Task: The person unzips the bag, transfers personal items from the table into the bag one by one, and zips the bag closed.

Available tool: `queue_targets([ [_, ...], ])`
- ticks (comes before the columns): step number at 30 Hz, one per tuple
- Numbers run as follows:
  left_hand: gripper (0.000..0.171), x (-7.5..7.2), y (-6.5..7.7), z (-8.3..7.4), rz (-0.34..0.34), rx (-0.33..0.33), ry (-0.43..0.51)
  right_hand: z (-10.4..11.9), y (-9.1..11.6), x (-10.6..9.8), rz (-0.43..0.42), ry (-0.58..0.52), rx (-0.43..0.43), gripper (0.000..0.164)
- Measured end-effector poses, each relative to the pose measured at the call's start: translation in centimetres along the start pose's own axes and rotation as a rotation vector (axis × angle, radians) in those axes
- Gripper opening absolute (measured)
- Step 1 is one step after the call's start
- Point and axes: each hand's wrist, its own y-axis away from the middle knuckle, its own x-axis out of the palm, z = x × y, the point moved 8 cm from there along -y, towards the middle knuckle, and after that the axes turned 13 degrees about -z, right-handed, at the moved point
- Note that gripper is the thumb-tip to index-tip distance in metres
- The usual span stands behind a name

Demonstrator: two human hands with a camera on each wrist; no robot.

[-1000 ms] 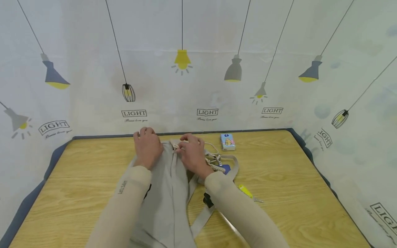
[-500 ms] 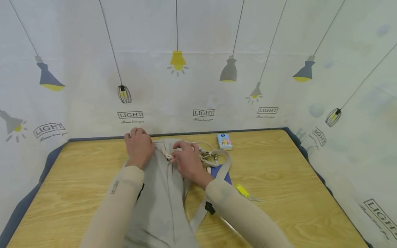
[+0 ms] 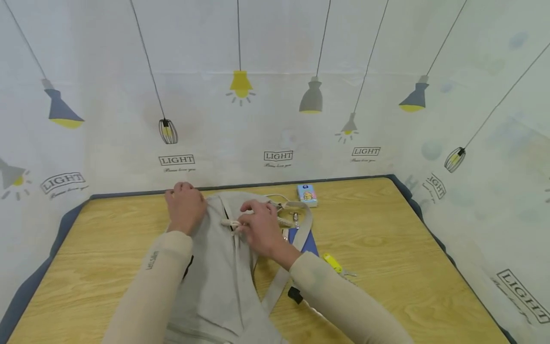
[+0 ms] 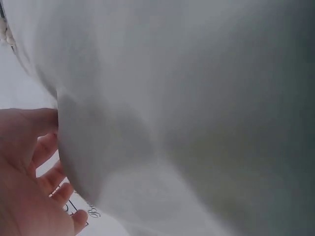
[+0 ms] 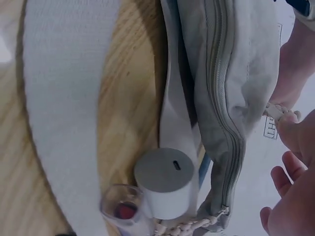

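Note:
A light grey fabric bag (image 3: pixel 210 277) with a lengthwise zip lies on the table. My left hand (image 3: pixel 185 208) grips its far left edge; the left wrist view shows thumb and fingers (image 4: pixel 51 177) at the fabric's edge. With my right hand (image 3: pixel 263 229) I pinch a braided cord zip pull (image 3: pixel 229 223) near the bag's far end. Just beyond the pull, a dark gap shows in the zip. A second zip (image 5: pixel 219 73) runs down the bag's side in the right wrist view, with another braided cord (image 5: pixel 189 227) at its end.
Right of the bag lie a webbing strap (image 3: pixel 277 289), a black buckle (image 3: pixel 295 295), a blue flat item (image 3: pixel 310 244) and a key with a yellow tag (image 3: pixel 332 263). A small blue box (image 3: pixel 307 195) stands behind. A white cylinder (image 5: pixel 167 182) and clear tube (image 5: pixel 125 209) sit nearby.
My right hand has drawn the braided pull along the zip, from the far edge toward me, and a dark gap has appeared behind it. My left hand keeps gripping the bag's edge.

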Motion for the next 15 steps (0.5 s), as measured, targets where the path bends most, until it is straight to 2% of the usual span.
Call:
queue_targets([
  [6,0.026,0.7,1.5,-0.9,0.103,0.057,0.043,-1.0,0.3,0.1,-0.06,-0.081,0.1,0.014],
  [9,0.035,0.4,2.4,-1.6,0.145,0.085,0.046,-1.5,0.4,0.2,-0.073,-0.072,0.141,0.016],
  [15,0.047,0.0,4.9,-3.2,0.302,0.169,0.047,-1.8,0.6,0.3,-0.085,-0.079,0.188,0.016],
])
